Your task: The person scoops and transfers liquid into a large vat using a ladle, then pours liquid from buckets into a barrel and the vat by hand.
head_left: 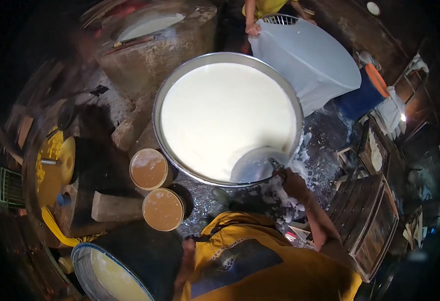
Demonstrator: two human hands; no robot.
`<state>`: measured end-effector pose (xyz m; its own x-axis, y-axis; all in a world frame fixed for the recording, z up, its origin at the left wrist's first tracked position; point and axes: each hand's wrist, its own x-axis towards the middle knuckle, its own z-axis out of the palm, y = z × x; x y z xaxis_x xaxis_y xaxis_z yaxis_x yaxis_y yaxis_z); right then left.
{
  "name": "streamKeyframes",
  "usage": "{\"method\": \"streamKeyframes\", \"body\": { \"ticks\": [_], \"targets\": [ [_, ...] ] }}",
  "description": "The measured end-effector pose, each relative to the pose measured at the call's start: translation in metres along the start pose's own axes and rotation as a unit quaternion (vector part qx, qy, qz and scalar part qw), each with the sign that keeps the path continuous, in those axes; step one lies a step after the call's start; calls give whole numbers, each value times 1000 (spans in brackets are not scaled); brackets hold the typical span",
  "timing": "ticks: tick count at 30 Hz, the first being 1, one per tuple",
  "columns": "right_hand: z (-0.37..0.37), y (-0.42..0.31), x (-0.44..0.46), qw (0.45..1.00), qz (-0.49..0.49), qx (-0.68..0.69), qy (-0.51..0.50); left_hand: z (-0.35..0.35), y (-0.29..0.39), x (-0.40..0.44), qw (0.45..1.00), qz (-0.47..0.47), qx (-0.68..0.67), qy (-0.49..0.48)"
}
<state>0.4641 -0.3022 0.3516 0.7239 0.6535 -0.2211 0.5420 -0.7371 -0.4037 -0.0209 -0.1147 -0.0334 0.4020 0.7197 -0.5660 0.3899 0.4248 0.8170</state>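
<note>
My right hand [294, 184] is closed round the handle of a wide, shallow round ladle [254, 165]. The ladle lies tilted at the near right edge of a large metal vat [157, 131], partly in the white liquid [225, 115] that nearly fills it. White curd-like splashes [280, 193] cover the ground beneath that hand. Down by my waist, my left hand [188, 246] is next to the hem of my yellow shirt [250, 241] and a dark strip of cloth; its fingers are too small and dark to make out.
Two tubs of brown liquid [149, 169] stand left of the vat. A blue-rimmed barrel [79, 251] holds pale liquid at lower left. Across the vat, another person's hand [253, 29] grips a white cloth [310, 55] over a basket. Wooden crates [355, 215] lie right; a stone stove [150, 65] stands behind.
</note>
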Motion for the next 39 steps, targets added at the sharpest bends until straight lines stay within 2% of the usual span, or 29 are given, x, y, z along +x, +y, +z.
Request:
{"method": "streamKeyframes", "body": {
  "ticks": [1, 2, 3, 5, 6, 8, 9, 11, 13, 16, 19, 22, 25, 27, 29, 30, 32, 34, 35, 36, 37, 38, 39],
  "targets": [
    [5, 20, 4, 998, 48, -30, 5, 4, 0, 2, 990, -91, -101, 22],
    [6, 36, 6, 994, 96, -59, 9, 1, 5, 3, 999, 33, -13, 2],
    [-7, 40, 9, 996, 73, -46, -6, -5, 16, 4, 985, 157, 74, -18],
    [-33, 38, 6, 988, 100, -115, -7, -11, 27, -2, 949, 263, 171, -35],
    [-42, 40, 7, 982, 113, -150, -8, -11, 31, -5, 951, 249, 182, -33],
    [-57, 63, 11, 979, 94, -182, -7, -10, 36, -2, 941, 291, 167, -43],
    [-64, 74, 14, 977, 84, -198, -6, -9, 37, 2, 927, 346, 139, -54],
    [-87, 79, 13, 970, 65, -233, 18, -7, 43, 4, 950, 291, 93, -59],
    [-116, 69, 14, 961, 66, -269, 22, -1, 53, 0, 993, 88, 65, -35],
    [-157, 56, 16, 946, 90, -310, 19, 13, 81, -8, 986, -153, 51, 41],
    [-190, 69, 18, 939, 93, -327, 51, 14, 57, 1, 989, -107, -103, 21],
    [-232, 62, 11, 926, 89, -356, 85, 16, 39, 10, 990, -136, -12, 39],
    [-259, 67, 5, 901, 94, -398, 141, 18, 45, 10, 987, -145, -39, 49],
    [-270, 68, 8, 880, 131, -432, 149, 14, 59, 4, 991, 131, 38, -14],
    [-262, 90, 20, 852, 150, -484, 135, 10, 58, 7, 949, 290, 123, -33],
    [-259, 101, 28, 836, 156, -510, 130, 9, 55, 13, 935, 313, 167, -16],
    [-251, 103, 38, 825, 157, -528, 127, 11, 57, 20, 960, 209, 186, 29],
    [-250, 112, 41, 830, 157, -522, 121, 12, 59, 20, 988, -56, 119, 76],
    [-253, 99, 38, 839, 156, -508, 116, -1, 55, 24, 970, 88, 210, 84],
    [-254, 83, 19, 862, 100, -465, 173, -10, 46, 22, 948, 106, 281, 101],
    [-264, 19, 12, 904, 163, -375, 127, -18, 46, 17, 920, 122, 352, 122],
    [-261, -13, 4, 924, 118, -327, 159, -25, 58, 13, 906, 15, 395, 147],
    [-254, -20, 6, 945, 90, -265, 168, -32, 47, 17, 864, 13, 482, 146]
  ]
}}
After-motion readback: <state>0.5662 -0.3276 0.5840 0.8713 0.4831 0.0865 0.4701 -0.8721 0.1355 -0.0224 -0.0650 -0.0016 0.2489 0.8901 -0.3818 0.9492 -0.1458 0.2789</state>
